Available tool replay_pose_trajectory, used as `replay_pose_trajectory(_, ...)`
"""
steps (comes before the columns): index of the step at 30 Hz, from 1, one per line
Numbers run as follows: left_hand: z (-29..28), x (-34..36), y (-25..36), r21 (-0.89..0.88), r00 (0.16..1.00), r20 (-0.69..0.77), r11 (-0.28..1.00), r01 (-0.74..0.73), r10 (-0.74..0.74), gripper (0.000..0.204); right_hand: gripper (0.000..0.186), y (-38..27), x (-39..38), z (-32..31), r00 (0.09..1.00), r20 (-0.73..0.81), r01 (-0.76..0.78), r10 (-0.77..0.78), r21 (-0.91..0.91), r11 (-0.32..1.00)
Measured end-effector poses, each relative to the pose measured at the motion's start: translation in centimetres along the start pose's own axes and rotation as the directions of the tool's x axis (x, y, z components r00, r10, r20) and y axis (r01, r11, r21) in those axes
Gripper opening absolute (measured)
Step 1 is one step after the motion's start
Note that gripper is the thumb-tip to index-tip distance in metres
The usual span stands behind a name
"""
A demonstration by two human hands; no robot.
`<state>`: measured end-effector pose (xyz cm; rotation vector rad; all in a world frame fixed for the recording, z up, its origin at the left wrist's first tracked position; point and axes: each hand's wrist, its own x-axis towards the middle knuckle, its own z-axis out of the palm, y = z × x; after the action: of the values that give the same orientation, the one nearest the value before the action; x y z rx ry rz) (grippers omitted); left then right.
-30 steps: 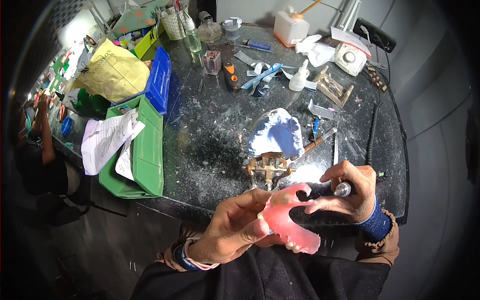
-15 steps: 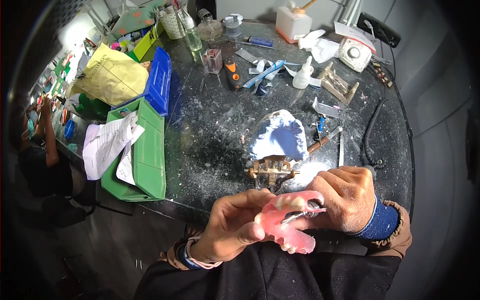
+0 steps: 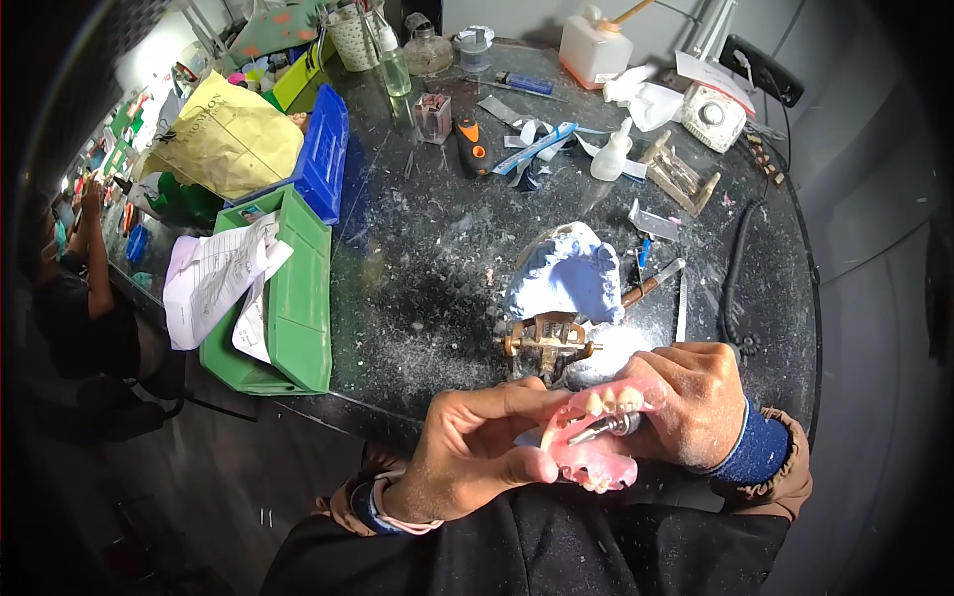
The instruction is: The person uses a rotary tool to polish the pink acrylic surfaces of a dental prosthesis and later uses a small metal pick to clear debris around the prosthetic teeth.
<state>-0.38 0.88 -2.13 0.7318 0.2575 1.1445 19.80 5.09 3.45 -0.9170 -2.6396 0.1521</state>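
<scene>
My left hand point(image 3: 465, 452) pinches a pink denture point(image 3: 596, 467) with cream teeth between thumb and fingers, over the near edge of the bench. Closed in a fist, my right hand point(image 3: 701, 402) grips a metal rotary handpiece point(image 3: 622, 424), most of which the fingers hide. Its thin tip points into the hollow of the denture's arch; whether it touches the pink surface I cannot tell. Just beyond the hands stands a brass-coloured articulator point(image 3: 549, 343) with a white plaster dental model point(image 3: 556, 283) on its far side.
At the left lie a green tray point(image 3: 303, 298) with papers and a blue tray point(image 3: 333, 159). Across the back are a spray bottle point(image 3: 394, 70), a white squeeze bottle point(image 3: 610, 154) and a white control box point(image 3: 714, 114). A coiled black cable point(image 3: 735, 268) runs along the right. Another person sits far left.
The denture has turned in my left hand, showing more of its front teeth and inner arch, and sits slightly further right. The handpiece tip shows more clearly inside the arch.
</scene>
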Motion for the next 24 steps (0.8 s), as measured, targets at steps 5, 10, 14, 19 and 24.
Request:
replay_pose_trajectory(5, 0.3, -0.1, 0.2, 0.076, 0.998, -0.069, 0.997, -0.006, 0.011, 0.046, 0.026, 0.0, 0.1, 0.5, 0.996, -0.006, 0.089, -0.089, 0.017, 0.996)
replay_pose_trajectory(10, -0.1, -0.1, -0.2, 0.098, 0.998, -0.054, 0.995, -0.020, 0.025, 0.046, 0.023, 0.3, 0.1, 0.2, 0.984, -0.010, 0.175, -0.176, -0.072, 0.982)
replay_pose_trajectory(14, 0.0, 0.0, -0.2, 0.171, 0.994, -0.068, 0.983, -0.070, 0.083, 0.045, 0.017, 0.0, 0.0, 0.9, 0.997, -0.073, 0.026, -0.028, -0.028, 0.999)
replay_pose_trajectory(19, 0.0, 0.0, -0.3, 0.181, 0.991, -0.107, 0.982, -0.060, 0.081, 0.044, 0.017, 0.2, -0.2, 0.8, 0.994, 0.015, 0.111, -0.110, -0.081, 0.991)
replay_pose_trajectory(24, 0.0, -0.1, -0.3, 0.205, 0.991, -0.094, 0.976, -0.077, 0.098, 0.043, 0.019, -0.1, 0.1, 1.0, 0.997, -0.068, 0.040, -0.046, -0.084, 0.996)
